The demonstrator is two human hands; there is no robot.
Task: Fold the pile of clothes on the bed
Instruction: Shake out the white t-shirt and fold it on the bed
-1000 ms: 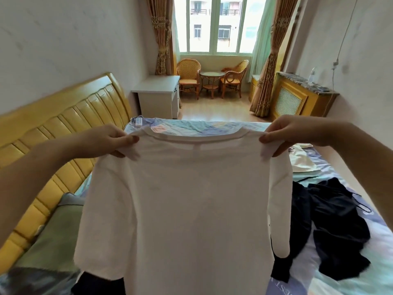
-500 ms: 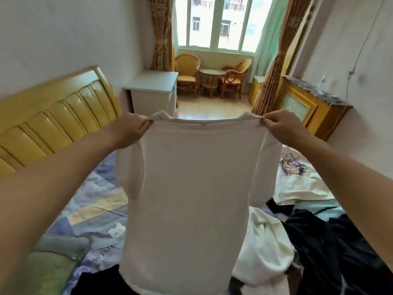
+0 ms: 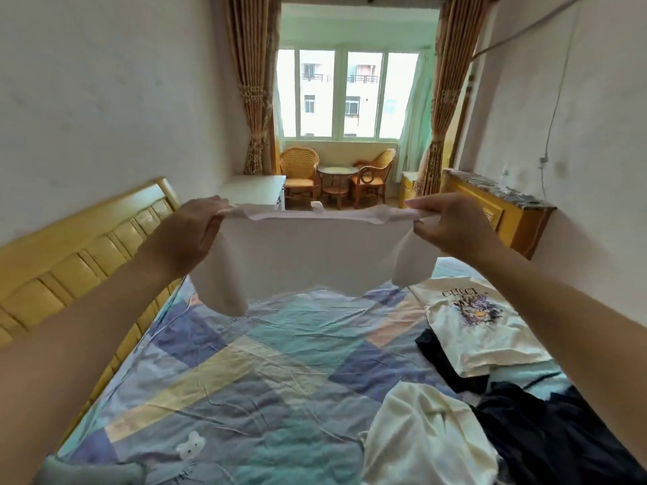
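Observation:
I hold a plain white T-shirt [image 3: 315, 253] stretched out in the air over the far half of the bed [image 3: 266, 372]. My left hand [image 3: 189, 236] pinches its left shoulder and my right hand [image 3: 451, 225] pinches its right shoulder. The shirt billows forward, its body lifted away from me and both sleeves hanging down. On the right side of the bed lie a cream printed T-shirt [image 3: 479, 327], a crumpled pale yellow garment [image 3: 427, 439] and dark clothes [image 3: 546, 435].
A yellow wooden headboard [image 3: 70, 271] runs along the bed's left side. Past the bed stand a white cabinet [image 3: 255, 190], wicker chairs with a small round table [image 3: 338, 180] by the window, and a yellow radiator cover [image 3: 497, 211] at the right wall.
Both hands have swung the white shirt forward and up, away from me. It hung straight down before; now its body flares out over the far bed, uncovering the patchwork sheet below.

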